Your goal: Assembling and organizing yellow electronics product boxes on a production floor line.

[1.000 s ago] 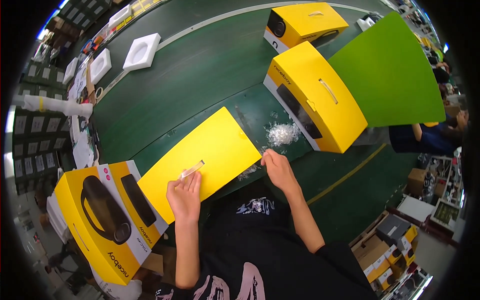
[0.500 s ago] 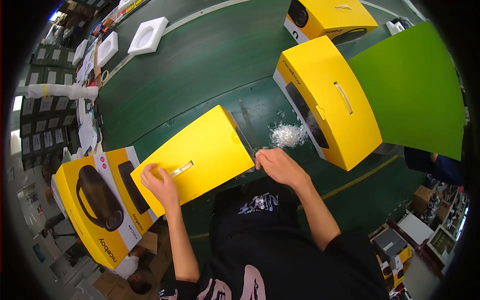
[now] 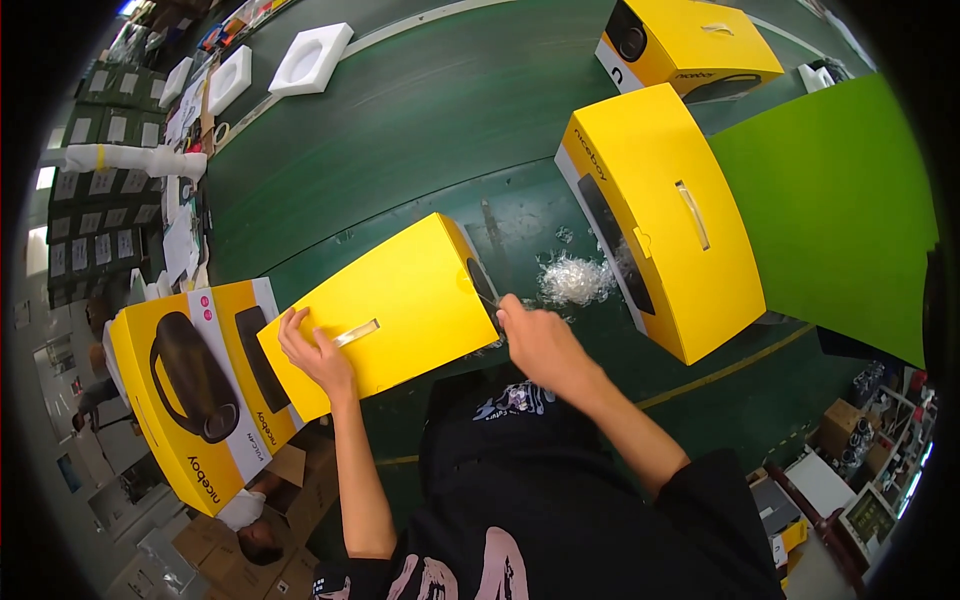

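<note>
Now my left hand (image 3: 318, 355) has slid up to the handle slot of the yellow box (image 3: 385, 310), fingers spread flat, while my right hand (image 3: 535, 340) grips its end; the box sits steadier on the green table (image 3: 400, 130).

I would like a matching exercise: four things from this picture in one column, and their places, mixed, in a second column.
1. left hand
2. right hand
3. clump of clear plastic wrap
4. white foam tray

a. far across the green table
b. at the near yellow cardboard box's right end
c. between two yellow boxes
d. on the near box's top, beside its handle slot

Pairs: 1-d, 2-b, 3-c, 4-a
</note>
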The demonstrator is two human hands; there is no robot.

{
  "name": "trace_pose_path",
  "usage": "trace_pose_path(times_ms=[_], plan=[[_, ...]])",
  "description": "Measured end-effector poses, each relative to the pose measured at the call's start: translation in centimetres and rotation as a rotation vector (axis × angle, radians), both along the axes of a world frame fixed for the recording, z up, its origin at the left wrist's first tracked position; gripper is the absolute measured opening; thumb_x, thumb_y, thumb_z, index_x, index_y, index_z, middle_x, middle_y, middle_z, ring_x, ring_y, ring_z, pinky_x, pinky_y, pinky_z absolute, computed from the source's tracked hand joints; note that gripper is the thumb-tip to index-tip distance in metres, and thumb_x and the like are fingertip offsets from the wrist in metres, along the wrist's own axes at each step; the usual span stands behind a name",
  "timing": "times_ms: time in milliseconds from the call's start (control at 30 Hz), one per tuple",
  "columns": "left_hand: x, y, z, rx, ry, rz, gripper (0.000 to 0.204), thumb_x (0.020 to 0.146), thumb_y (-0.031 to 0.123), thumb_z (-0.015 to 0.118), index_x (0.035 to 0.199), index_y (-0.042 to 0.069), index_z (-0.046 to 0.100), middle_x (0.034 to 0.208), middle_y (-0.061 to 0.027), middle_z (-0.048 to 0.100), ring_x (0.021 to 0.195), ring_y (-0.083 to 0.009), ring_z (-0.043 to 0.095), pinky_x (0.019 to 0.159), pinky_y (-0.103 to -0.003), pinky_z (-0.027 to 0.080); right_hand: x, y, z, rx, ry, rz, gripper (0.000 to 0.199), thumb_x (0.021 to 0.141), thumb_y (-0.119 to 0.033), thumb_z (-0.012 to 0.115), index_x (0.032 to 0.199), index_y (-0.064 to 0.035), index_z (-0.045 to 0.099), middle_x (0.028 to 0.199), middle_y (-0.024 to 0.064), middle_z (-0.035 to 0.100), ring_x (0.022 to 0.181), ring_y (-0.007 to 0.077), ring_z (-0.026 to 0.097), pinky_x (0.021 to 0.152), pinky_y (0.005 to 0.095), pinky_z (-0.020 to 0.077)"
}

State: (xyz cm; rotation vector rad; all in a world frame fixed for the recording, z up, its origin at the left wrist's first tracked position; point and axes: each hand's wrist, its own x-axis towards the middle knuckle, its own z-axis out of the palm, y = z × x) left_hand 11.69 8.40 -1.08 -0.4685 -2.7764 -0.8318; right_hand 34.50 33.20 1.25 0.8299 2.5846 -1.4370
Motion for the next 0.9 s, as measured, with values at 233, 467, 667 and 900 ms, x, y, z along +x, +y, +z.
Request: trace_pose_path(times_ms=[233, 467, 667, 900], plan=[[0.3, 0.3, 0.1, 0.015, 0.003, 0.012, 0.026, 0.095, 0.006, 0.048, 0.117, 0.004, 0.062, 0.136, -0.0176, 0.054, 0.136, -0.0362, 0.047, 0.12, -0.049, 0.032, -0.1, -3.5, -1.7, 0.19, 0.138, -0.214, 0.009, 0.106, -0.012, 0.053, 0.102, -0.0038, 0.053, 0.074, 0.0217, 0.068, 0.067, 0.0455, 0.067, 0.057, 0.0537, 0.0512], [0.0, -0.1, -0.1, 0.057, 0.044, 0.02, 0.02, 0.095, 0.005, 0.048, 0.111, 0.004, 0.061, 0.134, -0.0175, 0.055, 0.134, -0.0359, 0.048, 0.119, -0.047, 0.034, 0.8, 2.8, -0.1, 0.435, 0.217, -0.833, 0.012, 0.107, -0.011, 0.05, 0.103, -0.0019, 0.057, 0.08, 0.021, 0.065, 0.068, 0.0353, 0.065, 0.063, 0.0462, 0.0498], [-0.5, -0.8, -1.0, 0.053, 0.069, 0.0, 0.013, 0.095, 0.011, 0.051, 0.103, 0.004, 0.058, 0.133, -0.0176, 0.057, 0.133, -0.0375, 0.048, 0.114, -0.05, 0.033, -0.3, 3.7, -2.1, -0.215, 0.067, -0.513, 0.046, 0.11, -0.041, 0.051, 0.087, -0.0029, 0.063, 0.072, 0.0033, 0.055, 0.071, 0.0156, 0.056, 0.065, 0.0308, 0.0441], [-0.4, -0.9, -0.9, 0.038, 0.065, 0.019, 0.011, 0.098, 0.01, 0.049, 0.102, 0.004, 0.058, 0.135, -0.0176, 0.056, 0.133, -0.036, 0.048, 0.117, -0.049, 0.033, -4.4, 0.9, -3.5, -0.497, -0.077, -0.352, 0.06, 0.105, -0.055, 0.057, 0.073, -0.0041, 0.061, 0.059, -0.0015, 0.048, 0.055, 0.0102, 0.045, 0.054, 0.0293, 0.0353]])
